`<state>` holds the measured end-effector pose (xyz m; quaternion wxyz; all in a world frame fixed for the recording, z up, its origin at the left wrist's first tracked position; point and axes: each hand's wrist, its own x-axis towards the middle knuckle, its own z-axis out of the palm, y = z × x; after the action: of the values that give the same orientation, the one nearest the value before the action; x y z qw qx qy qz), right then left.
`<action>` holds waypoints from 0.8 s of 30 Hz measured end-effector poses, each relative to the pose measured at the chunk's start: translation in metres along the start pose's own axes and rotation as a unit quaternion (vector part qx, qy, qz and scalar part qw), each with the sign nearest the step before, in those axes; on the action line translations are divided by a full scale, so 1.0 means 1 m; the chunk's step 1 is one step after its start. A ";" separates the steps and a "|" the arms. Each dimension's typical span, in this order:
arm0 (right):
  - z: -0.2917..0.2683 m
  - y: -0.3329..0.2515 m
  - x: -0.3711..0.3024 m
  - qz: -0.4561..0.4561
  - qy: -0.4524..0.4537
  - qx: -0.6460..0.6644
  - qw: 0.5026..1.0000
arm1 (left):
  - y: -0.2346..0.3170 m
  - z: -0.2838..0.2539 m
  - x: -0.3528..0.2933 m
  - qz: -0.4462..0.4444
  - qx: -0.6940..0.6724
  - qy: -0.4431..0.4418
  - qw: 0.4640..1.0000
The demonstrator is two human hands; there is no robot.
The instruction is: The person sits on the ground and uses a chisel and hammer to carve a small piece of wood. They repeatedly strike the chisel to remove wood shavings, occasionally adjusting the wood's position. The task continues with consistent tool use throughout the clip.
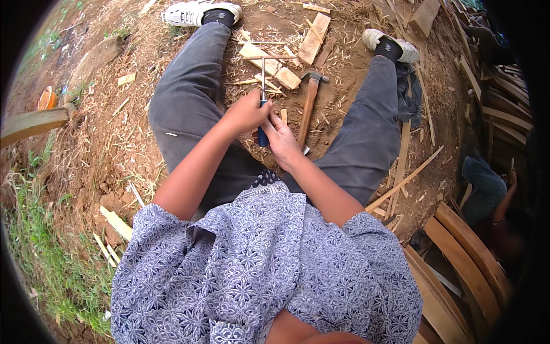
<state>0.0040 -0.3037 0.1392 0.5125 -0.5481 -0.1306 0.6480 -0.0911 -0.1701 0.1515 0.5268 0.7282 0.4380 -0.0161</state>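
Note:
My left hand (247, 113) is closed round the upper part of a blue-handled chisel (262, 137). The tool's slim metal shaft points away from me, and its tip lies over the wood pieces, so its exact shape is hard to make out. Against the same handle my right hand (282, 142) is closed too, its fingers partly hidden behind the left. Just right of my hands a hammer (308, 109) with a wooden handle and dark metal head lies on the soil. Beyond the shaft are a pale wood block (287, 78) and a flat wood piece (314, 39).
My outstretched legs frame the work spot on bare soil strewn with shavings. Curved boards (464, 261) are stacked at the right, where another person (487, 183) sits in shadow. A thick curved timber (34, 126) juts in from the left, above grass (46, 252).

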 end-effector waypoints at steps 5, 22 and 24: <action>-0.029 -0.009 0.007 -0.023 0.027 -0.202 0.979 | -0.019 -0.009 0.029 0.012 0.071 0.023 0.997; -0.123 0.036 0.047 -0.109 0.381 -0.394 0.829 | -0.036 -0.014 0.021 0.085 0.047 0.095 0.991; -0.123 0.036 0.043 -0.093 0.385 -0.388 0.832 | -0.017 -0.025 0.009 0.074 -0.107 0.051 0.990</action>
<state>0.0946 -0.3333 0.0431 0.3243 -0.8923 -0.2136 0.2302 -0.1082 -0.1440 0.1455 0.5784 0.6979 0.4085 0.1077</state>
